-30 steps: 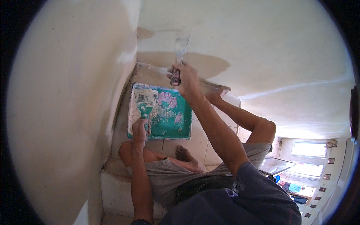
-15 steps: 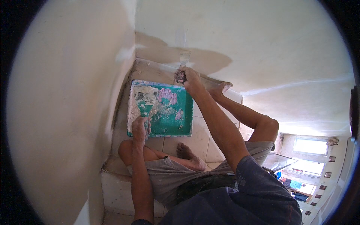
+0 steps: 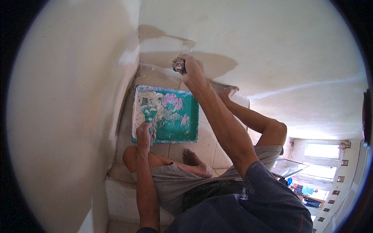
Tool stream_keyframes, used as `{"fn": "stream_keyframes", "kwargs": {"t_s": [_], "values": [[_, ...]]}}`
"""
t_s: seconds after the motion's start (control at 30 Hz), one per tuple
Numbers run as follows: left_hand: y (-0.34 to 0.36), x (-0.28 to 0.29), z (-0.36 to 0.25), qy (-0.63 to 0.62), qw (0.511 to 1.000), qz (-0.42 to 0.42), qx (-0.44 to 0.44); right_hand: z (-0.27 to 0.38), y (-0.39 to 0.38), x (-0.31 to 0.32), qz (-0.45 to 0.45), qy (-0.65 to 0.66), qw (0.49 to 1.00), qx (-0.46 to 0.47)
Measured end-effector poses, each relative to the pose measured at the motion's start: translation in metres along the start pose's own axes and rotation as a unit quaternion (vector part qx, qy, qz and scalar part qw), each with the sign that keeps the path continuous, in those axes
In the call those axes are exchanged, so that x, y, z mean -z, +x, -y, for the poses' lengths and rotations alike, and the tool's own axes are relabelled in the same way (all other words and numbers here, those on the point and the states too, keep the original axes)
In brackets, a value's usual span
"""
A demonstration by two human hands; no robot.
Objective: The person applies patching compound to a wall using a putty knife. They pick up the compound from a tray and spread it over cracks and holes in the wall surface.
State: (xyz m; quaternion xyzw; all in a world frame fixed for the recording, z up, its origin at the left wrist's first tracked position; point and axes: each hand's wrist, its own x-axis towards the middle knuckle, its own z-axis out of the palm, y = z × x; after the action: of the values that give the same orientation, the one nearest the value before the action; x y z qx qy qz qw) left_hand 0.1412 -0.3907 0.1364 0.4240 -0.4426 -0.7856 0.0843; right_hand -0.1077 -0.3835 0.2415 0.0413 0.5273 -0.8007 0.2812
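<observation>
My right hand point(image 3: 193, 70) is wrapped round the dark, putty-smeared handle of a putty knife point(image 3: 187, 47). Its pale blade lies at the wall ahead point(image 3: 248, 39), low down near the corner. A green tray point(image 3: 182, 134) with a crusted rim sits on the floor in front of me. Cream putty point(image 3: 149, 97) covers its far left part, with pink patches beside it. At the tray's near left side, my left hand point(image 3: 144, 136) is closed on a green-handled scraper point(image 3: 150, 115), whose wide blade is coated with putty and lies over the tray.
A second wall point(image 3: 70, 97) rises close on the left and meets the first in a corner. My bare feet point(image 3: 196, 163) and bent legs are around the tray on the tiled floor point(image 3: 206, 143). Windows point(image 3: 321, 150) and a person point(image 3: 307, 190) appear far off at the right.
My right hand and its putty knife have moved up the wall and slightly left. My left hand stays at the tray with the scraper.
</observation>
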Motion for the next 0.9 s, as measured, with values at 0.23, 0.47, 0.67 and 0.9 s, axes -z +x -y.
{"fn": "stream_keyframes", "kwargs": {"t_s": [0.23, 0.47, 0.67, 0.9], "values": [[0.0, 0.001, 0.001, -0.005, 1.0, 0.007, -0.009, 0.028, -0.028, -0.023, 0.073, -0.069, 0.995, 0.015], [-0.002, -0.002, -0.004, -0.002, 1.0, -0.001, 0.014, -0.032, -0.038, 0.023, 0.036, -0.068, 0.995, -0.066], [-0.001, -0.001, 0.0, -0.015, 1.0, 0.005, -0.021, -0.076, 0.0, 0.058, -0.005, -0.052, 0.99, -0.128], [-0.005, 0.0, -0.005, 0.009, 1.0, -0.013, -0.015, -0.073, 0.027, 0.036, -0.003, -0.004, 0.993, -0.121]]}}
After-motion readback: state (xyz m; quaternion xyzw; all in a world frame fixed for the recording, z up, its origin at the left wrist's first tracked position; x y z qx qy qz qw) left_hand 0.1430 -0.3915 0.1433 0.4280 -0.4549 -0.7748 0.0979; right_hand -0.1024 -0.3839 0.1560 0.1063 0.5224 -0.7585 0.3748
